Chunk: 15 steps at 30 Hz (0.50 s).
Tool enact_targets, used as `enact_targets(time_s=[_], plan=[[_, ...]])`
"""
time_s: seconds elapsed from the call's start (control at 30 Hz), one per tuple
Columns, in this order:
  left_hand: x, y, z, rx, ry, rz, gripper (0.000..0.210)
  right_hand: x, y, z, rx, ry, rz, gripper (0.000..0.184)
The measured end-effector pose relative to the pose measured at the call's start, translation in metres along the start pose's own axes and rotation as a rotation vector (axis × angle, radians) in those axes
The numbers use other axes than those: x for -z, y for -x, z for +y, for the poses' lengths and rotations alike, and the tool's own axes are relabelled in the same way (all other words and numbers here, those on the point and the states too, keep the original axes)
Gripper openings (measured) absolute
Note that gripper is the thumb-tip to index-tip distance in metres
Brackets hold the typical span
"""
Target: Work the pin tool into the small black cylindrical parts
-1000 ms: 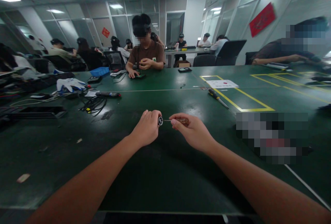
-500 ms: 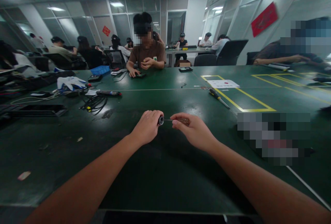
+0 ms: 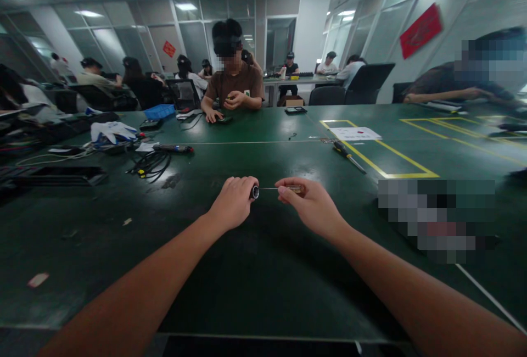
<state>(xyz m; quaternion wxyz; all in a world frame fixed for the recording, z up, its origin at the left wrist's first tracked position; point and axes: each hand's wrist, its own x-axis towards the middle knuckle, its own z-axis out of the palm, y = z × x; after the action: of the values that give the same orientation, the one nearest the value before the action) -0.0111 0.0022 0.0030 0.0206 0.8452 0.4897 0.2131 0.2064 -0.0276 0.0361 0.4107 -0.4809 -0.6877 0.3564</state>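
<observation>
My left hand (image 3: 234, 202) is closed around a dark cylindrical piece with a round, ring-like end (image 3: 254, 191); the fingers hide the rest of it. In my right hand (image 3: 310, 202) is a small screwdriver (image 3: 294, 188) with a clear brownish handle, pinched between thumb and fingers. Its thin shaft points left, and the tip reaches the ringed end or comes very near it; I cannot tell whether it touches. Both hands are above the green table (image 3: 247, 291), facing each other.
A yellow-black screwdriver (image 3: 349, 157) lies ahead on the right, near a white paper (image 3: 356, 134). Black cable (image 3: 154, 166), a pen-like tool (image 3: 173, 149), white gloves (image 3: 113, 133) and a blue basket (image 3: 159, 112) are at the left. A co-worker (image 3: 233, 85) sits opposite.
My right hand has shifted slightly to the right and turned, so more of the screwdriver handle shows. My left hand has hardly moved.
</observation>
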Motion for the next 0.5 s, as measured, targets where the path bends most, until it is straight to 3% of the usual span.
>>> enact_targets(time_s=[0.5], plan=[[0.0038, 0.001, 0.0069, -0.055, -0.018, 0.048, 0.026, -0.0038, 0.0023, -0.0031, 0.026, 0.035, -0.064, 0.021]])
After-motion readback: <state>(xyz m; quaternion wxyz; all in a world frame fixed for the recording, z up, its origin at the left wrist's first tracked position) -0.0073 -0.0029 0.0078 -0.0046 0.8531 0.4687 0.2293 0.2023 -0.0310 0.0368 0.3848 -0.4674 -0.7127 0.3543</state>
